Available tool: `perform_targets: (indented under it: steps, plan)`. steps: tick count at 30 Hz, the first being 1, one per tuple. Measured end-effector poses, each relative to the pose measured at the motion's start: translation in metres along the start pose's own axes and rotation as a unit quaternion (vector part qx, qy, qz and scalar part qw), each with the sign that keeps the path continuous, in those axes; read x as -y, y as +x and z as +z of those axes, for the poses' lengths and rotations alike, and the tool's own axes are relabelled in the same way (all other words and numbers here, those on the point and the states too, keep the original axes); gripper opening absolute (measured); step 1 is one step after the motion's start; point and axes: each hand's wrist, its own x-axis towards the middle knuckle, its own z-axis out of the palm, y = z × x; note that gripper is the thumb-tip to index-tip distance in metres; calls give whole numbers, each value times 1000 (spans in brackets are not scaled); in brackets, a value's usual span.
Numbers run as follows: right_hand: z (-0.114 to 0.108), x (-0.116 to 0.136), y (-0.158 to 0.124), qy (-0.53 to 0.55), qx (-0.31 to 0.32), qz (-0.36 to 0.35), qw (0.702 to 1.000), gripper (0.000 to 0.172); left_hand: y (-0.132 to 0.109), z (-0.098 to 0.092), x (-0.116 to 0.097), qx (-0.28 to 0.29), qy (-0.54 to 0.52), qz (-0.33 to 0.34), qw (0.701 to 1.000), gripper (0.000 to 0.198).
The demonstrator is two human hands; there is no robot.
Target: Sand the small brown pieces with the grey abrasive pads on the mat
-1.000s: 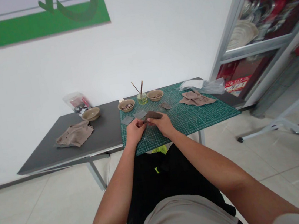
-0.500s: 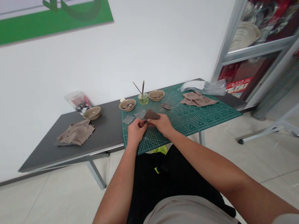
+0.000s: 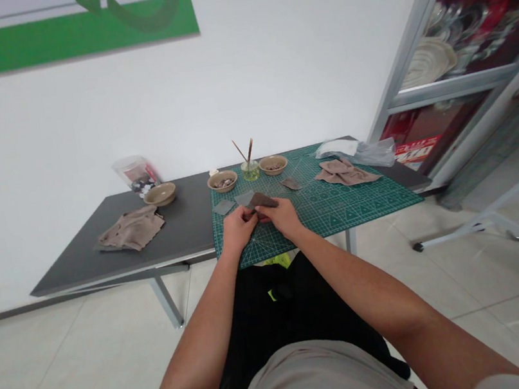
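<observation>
Over the front of the green cutting mat (image 3: 358, 199), my two hands meet with the fingertips close together. My right hand (image 3: 283, 215) is closed on a dark brown flat piece (image 3: 263, 200) that looks like stiff cloth or sandpaper, its upper part standing above the fingers. Beside it, my left hand (image 3: 238, 229) pinches at the lower left end of that piece; a small dark thing shows between the fingertips, too small to name. Just beyond the hands lie a grey square (image 3: 224, 207) and another grey piece (image 3: 244, 198). A small brown scrap (image 3: 291, 183) rests to their right.
Behind the hands stand a bowl of small pieces (image 3: 222, 181), a glass with two brushes (image 3: 250, 170) and a second bowl (image 3: 273, 165). Brown cloths lie right (image 3: 344, 171) and left (image 3: 132, 230). A bowl (image 3: 160, 195) and plastic tub (image 3: 136, 176) stand left; a clear bag (image 3: 360, 150) lies right.
The view has shifted very slightly. Both hands stay in the same place with the brown piece, and only a slight shift of the fingers shows.
</observation>
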Motion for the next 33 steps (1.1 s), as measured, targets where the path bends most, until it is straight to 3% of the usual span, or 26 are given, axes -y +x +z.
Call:
perform_targets:
  steps: [9,24,29,33]
  plan:
    - [-2,8,1,-13,32,45,998,18,-1,0,1,5,-26,8,1000,22]
    - [7,5,1,-29,-21,20,999,14,-1,0,1,21,31,51,998,20]
    - [6,6,0,-23,-16,30,999,10,-1,2,1,4,20,14,1000,21]
    - [3,10,-4,-14,-9,38,999,6,2,2,4,24,-20,9,999,19]
